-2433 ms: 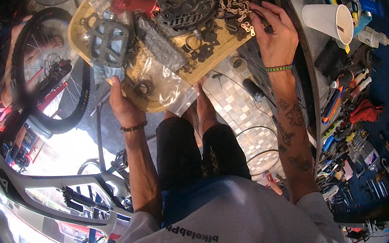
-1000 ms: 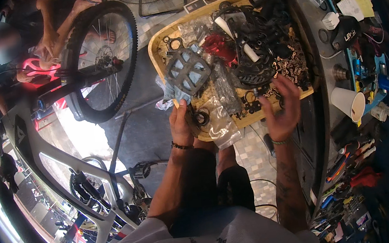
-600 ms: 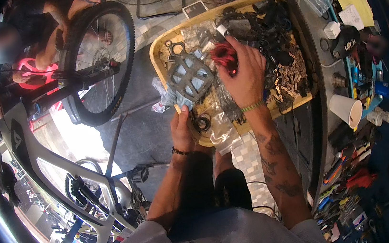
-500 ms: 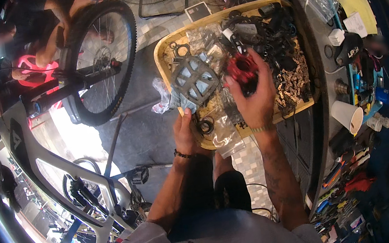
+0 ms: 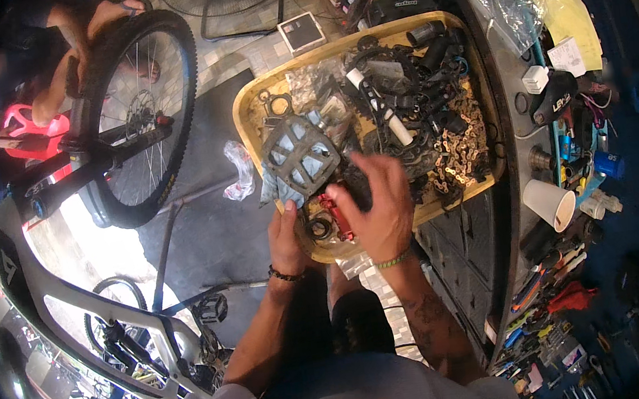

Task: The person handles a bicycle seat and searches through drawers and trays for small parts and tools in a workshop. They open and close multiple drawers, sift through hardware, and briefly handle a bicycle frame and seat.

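Note:
The rim of a yellow tray (image 5: 245, 101) full of bicycle parts is gripped in my left hand (image 5: 286, 241), thumb on top at the near left corner. Just past that thumb, a grey platform pedal (image 5: 302, 154) lies on a light blue cloth (image 5: 277, 191). Over the tray's near side is my right hand (image 5: 384, 212), its thumb and index finger apart. A red metal bicycle part (image 5: 337, 215) rests right beside that thumb, partly hidden. Black rings (image 5: 321, 224) lie between the two hands.
A gold chain (image 5: 465, 153), a white-and-black rod (image 5: 380, 106) and dark parts fill the tray's right side. On the right, a bench holds a paper cup (image 5: 550, 203) and tools. Left stand a bicycle frame (image 5: 70, 295) and wheel (image 5: 141, 117); a person sits behind.
My right hand has carried the red part from mid-tray to the near left and opened beside it. The white-and-black rod now shows fully. The whole view has shifted slightly.

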A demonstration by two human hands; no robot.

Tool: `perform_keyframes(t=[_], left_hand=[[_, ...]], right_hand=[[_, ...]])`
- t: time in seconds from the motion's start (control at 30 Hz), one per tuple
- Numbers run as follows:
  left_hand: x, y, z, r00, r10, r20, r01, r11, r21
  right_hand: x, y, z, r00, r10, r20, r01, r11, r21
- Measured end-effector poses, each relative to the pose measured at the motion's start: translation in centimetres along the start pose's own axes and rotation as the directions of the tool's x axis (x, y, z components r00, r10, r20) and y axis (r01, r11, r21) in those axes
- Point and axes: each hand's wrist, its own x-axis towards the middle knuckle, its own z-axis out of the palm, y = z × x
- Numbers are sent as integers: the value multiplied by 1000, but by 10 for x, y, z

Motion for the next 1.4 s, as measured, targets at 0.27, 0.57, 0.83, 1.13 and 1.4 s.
perform_keyframes(t=[0.27, 0.57, 0.83, 1.13, 1.4], left_hand=[[-4, 5, 2, 999, -2, -54, 8, 992, 124], [5, -3, -3, 1000, 25, 16, -25, 999, 25], [7, -4, -5, 999, 40, -13, -39, 996, 78], [9, 3, -4, 1000, 6, -4, -5, 988, 155], [11, 0, -3, 1000, -6, -19, 8, 995, 95]], right_hand=[[153, 42, -13, 946, -292, -142, 218, 894, -391], [96, 34, -31, 949, -311, -52, 297, 937, -184], [31, 33, -30, 900, -394, -186, 355, 910, -214], [21, 21, -30, 906, -380, -186, 353, 921, -163], [-2, 6, -31, 981, -191, -19, 192, 980, 51]])
